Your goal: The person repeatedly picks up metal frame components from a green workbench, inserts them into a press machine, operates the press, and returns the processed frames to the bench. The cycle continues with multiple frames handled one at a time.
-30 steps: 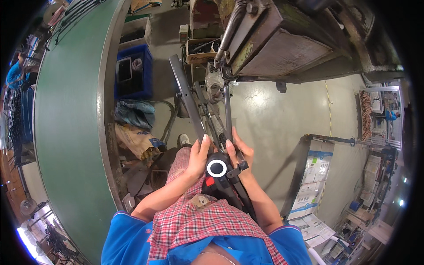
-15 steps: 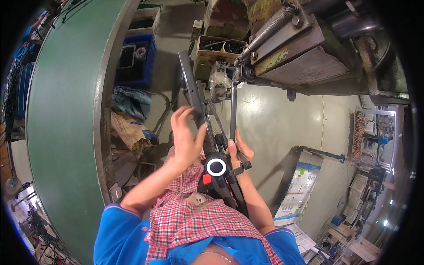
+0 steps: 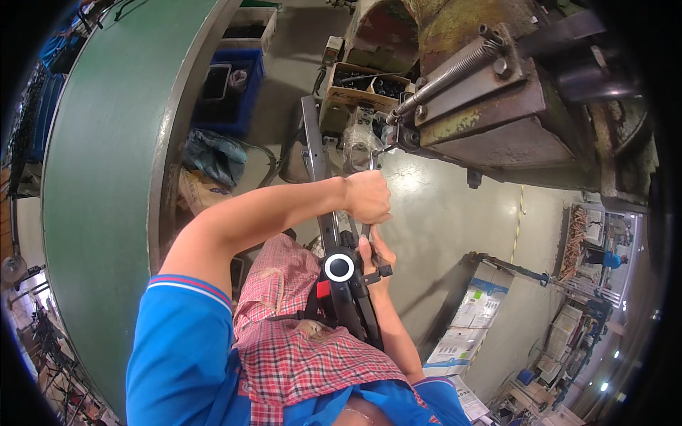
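Observation:
A dark folding metal frame [image 3: 312, 135] leans away from my lap. Its round black joint [image 3: 340, 268] carries a white ring, and a red piece [image 3: 323, 289] sits beside that joint. My left arm reaches across the long flat bar. My left hand [image 3: 368, 197] is closed in a fist round the thinner tube on the right, whose upper end shows above the knuckles. Just below it, my right hand [image 3: 378, 255] grips the same side of the frame, thumb up along the tube, close to a small black bracket [image 3: 383, 271].
A green-topped table [image 3: 106, 177] runs along the left. Beyond it stand a blue crate [image 3: 249, 96] and a cardboard box [image 3: 341, 94] of dark parts. A heavy worn machine [image 3: 490, 142] overhangs the far right. Stacked white cartons [image 3: 472, 312] stand on the right.
My left hand has swung right from beside the long bar, fingers spread, to close round the thinner tube above my right hand. The view has shifted slightly.

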Available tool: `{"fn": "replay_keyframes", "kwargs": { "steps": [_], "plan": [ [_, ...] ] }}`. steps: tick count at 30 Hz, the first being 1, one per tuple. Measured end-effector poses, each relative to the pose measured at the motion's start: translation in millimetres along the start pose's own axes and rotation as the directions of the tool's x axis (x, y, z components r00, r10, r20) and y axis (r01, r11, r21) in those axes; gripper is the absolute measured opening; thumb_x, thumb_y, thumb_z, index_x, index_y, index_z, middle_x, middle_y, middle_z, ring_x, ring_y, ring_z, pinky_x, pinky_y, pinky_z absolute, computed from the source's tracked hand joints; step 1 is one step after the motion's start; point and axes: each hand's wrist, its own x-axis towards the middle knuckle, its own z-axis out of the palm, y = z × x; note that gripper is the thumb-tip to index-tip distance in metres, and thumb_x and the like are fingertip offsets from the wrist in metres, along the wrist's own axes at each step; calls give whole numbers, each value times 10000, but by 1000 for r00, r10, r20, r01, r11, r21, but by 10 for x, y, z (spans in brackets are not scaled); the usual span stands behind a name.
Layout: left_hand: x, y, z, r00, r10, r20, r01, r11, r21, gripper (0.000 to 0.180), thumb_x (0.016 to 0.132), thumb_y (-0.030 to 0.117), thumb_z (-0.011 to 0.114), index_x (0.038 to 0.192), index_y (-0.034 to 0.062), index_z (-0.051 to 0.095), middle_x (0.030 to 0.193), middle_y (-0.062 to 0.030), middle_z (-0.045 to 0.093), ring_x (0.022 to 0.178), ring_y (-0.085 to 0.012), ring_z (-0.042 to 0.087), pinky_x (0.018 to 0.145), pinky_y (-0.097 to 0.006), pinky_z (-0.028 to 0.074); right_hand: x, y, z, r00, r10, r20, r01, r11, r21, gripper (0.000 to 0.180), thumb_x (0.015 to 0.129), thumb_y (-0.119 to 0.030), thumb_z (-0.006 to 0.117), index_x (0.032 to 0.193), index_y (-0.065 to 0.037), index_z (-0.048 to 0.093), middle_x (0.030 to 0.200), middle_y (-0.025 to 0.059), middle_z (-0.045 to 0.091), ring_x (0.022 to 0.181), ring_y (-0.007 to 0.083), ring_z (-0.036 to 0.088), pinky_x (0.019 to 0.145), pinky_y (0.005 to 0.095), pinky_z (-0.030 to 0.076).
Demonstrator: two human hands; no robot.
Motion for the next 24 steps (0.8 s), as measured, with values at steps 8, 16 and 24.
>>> {"fn": "replay_keyframes", "kwargs": {
  "steps": [8, 16, 24],
  "plan": [
    [-260, -172, -98, 795, -45, -604, -118, 967, -227, 145, 815, 191, 617, 801, 65, 546, 762, -90, 513, 753, -299, 532, 719, -402, 454, 66, -40, -34, 999, -49, 19, 51, 984, -169, 423, 886, -164, 624, 1256, 19, 534, 678, -4, 481, 638, 77, 427, 602, 229, 403],
    [-485, -1920, -440, 654, -614, -442, 659, 749, -66, 140, 836, 159, 563, 912, 53, 615, 875, -128, 624, 828, -330, 624, 714, -410, 504, 24, -45, -18, 996, 85, -6, -85, 995, -53, 435, 864, -124, 659, 1249, 35, 535, 917, 83, 659, 799, 90, 552, 770, 236, 458],
    [39, -2343, -473, 685, -729, -10, 664, 619, 419, 167, 823, 147, 570, 860, 125, 731, 894, -50, 707, 869, -229, 680, 717, -352, 526, 21, 54, 1, 997, 47, -54, -52, 994, -95, 445, 818, -119, 711, 1234, -32, 580, 834, 68, 682, 731, 77, 587, 724, 235, 485]
  ]
}}
